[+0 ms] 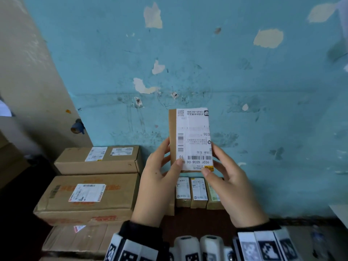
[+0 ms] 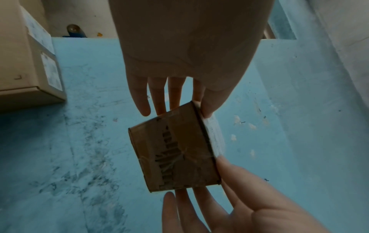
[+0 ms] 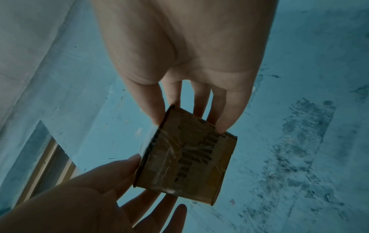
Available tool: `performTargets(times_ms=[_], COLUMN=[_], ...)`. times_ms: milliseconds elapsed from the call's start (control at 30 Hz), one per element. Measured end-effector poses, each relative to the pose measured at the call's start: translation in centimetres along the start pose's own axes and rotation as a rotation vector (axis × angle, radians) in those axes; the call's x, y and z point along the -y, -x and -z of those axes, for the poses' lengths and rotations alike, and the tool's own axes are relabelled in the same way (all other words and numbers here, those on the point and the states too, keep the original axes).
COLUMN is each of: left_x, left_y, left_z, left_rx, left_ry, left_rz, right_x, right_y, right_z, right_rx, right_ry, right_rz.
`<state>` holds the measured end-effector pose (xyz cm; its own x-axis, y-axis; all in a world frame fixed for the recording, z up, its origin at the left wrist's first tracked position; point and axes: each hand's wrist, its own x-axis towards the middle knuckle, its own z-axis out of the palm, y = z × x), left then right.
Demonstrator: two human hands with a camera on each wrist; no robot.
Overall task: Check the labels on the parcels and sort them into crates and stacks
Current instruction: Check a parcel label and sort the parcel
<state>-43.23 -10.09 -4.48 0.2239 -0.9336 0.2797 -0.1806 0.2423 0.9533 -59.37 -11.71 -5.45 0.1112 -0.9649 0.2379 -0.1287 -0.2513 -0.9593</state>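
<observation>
I hold a small brown cardboard parcel (image 1: 191,140) upright in front of the blue wall. Its white shipping label with barcodes faces me, upside down. My left hand (image 1: 169,159) pinches its lower left edge, thumb on the label and fingers behind. My right hand (image 1: 216,162) pinches the lower right corner the same way. In the left wrist view the parcel's taped bottom end (image 2: 175,151) shows between my left hand (image 2: 179,102) above and my right hand (image 2: 229,197) below. In the right wrist view the parcel (image 3: 187,159) sits between my right hand (image 3: 189,113) and my left hand (image 3: 119,181).
Large labelled cardboard boxes are stacked at the left (image 1: 88,196), with another behind (image 1: 99,159) and one below (image 1: 79,240). A row of small labelled parcels (image 1: 197,192) stands against the wall under my hands. A plastic bottle (image 1: 318,243) lies at the lower right.
</observation>
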Motion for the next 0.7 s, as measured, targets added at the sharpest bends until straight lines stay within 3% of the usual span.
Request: performTargets(times_ms=[300,467,700], left_x=[5.4,12.2,21.7], left_y=[-1.4,-0.9,1.0], left_z=[-1.4,-0.5,-0.8], left_rx=[-0.061,-0.103,-0.036], left_ry=[-0.059,-0.026,-0.095], left_rz=[0.181,0.467,0.701], right_x=[-5.2,-10.4,-17.4], right_y=[-2.9,-3.2,-2.4], right_z=[-0.5,-3.2,-6.0], right_rx=[0.102,0.195,0.279], right_ry=[-0.014,0.002,-0.023], right_rz=[-0.179,-0.395,-0.740])
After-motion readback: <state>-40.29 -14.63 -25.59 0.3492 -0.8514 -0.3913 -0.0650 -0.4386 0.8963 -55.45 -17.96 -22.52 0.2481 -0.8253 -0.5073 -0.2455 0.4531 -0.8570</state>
